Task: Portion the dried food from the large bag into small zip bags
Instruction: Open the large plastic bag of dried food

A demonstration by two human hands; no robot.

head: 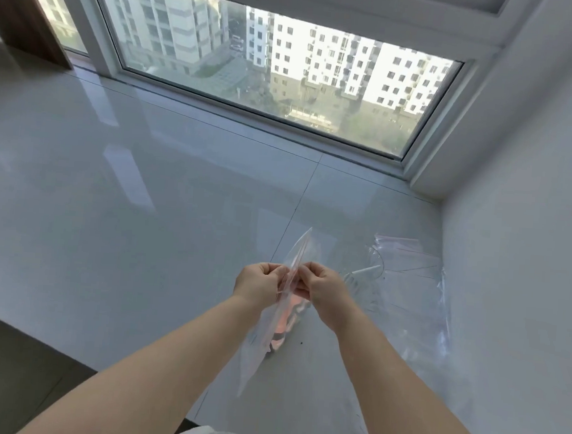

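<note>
Fingers of left hand (259, 282) and right hand (320, 285) pinch the small zip bag (279, 305) at its top strip (orange-pink food inside), above the glossy counter (124, 204); more clear bags (406, 281) lie just right.

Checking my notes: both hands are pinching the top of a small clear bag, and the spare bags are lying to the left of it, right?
Not quite. In the head view, both hands, left hand and right hand, do pinch the small clear bag, but the spare bags lie to its right.
</note>
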